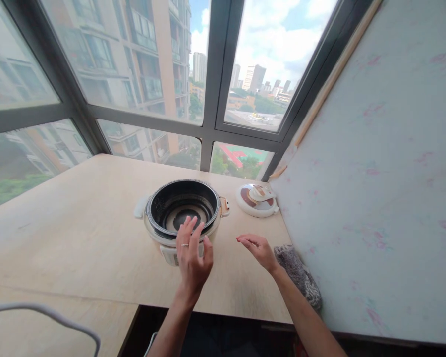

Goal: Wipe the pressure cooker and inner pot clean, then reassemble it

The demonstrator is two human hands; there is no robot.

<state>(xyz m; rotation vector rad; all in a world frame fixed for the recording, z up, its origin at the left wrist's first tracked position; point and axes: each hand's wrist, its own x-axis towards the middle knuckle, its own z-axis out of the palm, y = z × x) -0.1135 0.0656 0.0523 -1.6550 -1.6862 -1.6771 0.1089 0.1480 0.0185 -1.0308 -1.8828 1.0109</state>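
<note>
A white electric pressure cooker (214,237) stands on the wooden counter with its top off. Its dark inner pot (153,208) sits inside, and no food is visible in it. My left hand (195,253) is above the cooker's front rim, fingers spread and holding nothing; I cannot tell if it touches the rim. To the right of the cooker, my right hand (259,252) hovers over the counter. Its fingers stretch leftward, close together, with reddish tips and no object visible in them. Behind it lies the round white-and-brown cooker lid (257,200), handle upward.
A grey patterned cloth (298,275) lies by the flower-papered wall (371,208), close to my right forearm. A white cable (55,317) crosses the lower left. Grey window frames (211,99) rise behind the counter (78,228), whose front edge drops to a dark gap.
</note>
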